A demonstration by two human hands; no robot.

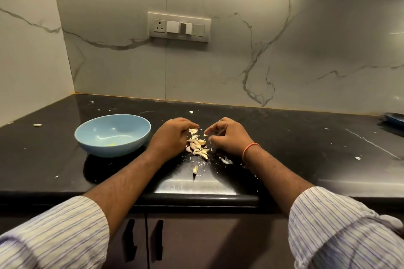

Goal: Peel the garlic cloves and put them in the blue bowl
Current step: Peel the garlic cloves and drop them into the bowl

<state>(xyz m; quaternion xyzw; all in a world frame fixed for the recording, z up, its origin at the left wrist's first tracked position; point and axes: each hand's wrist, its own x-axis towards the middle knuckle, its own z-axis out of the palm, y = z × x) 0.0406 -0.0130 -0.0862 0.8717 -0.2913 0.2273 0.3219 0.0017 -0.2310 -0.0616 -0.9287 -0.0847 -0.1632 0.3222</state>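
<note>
The blue bowl [113, 148] stands on the black counter left of my hands, holding only a small yellowish speck. A pile of garlic cloves and loose skins [197, 146] lies between my hands. My left hand [172, 135] rests left of the pile with its fingers curled down, the tips at a clove [193, 130] at the top of the pile; I cannot see whether it grips it. My right hand [229, 137] is right of the pile, forefinger and thumb pinching a small pale garlic piece [205, 135]. One clove [195, 168] lies alone nearer the counter's front edge.
A stray clove [37, 125] lies far left and a small bit [191, 112] sits behind my hands. Skin scraps [226, 160] dot the counter [306, 137]. A blue dish [393, 119] shows at the right edge. Marble walls close the back and the left.
</note>
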